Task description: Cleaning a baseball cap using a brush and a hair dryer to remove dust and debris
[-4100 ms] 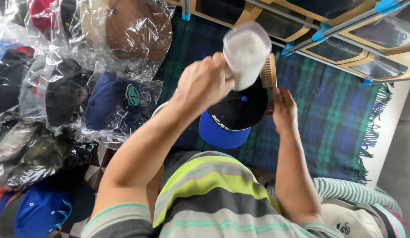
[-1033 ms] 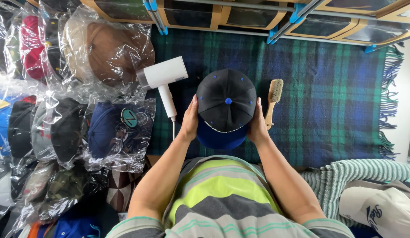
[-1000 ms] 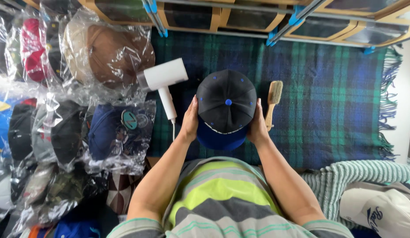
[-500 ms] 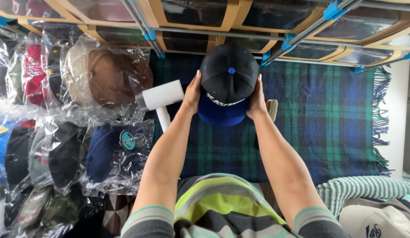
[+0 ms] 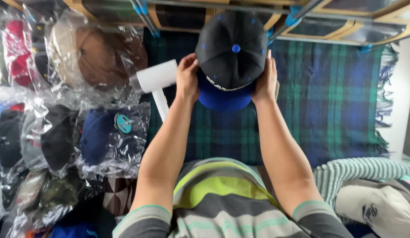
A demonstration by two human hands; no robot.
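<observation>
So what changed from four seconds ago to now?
The left hand let go of the white hair dryer, which now lies on the plaid blanket. The right hand let go of the brush. Both hands took a grip on the black cap and lifted it toward the shelves. The bagged caps stayed put.

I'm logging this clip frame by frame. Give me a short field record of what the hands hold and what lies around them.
left hand: grips the cap's left side
right hand: grips the cap's right side
cap: black crown, blue brim, raised toward the shelves
hair dryer: white, lying on the plaid blanket, beside the left hand
bagged caps: piled on the left
white cap: bottom right
</observation>
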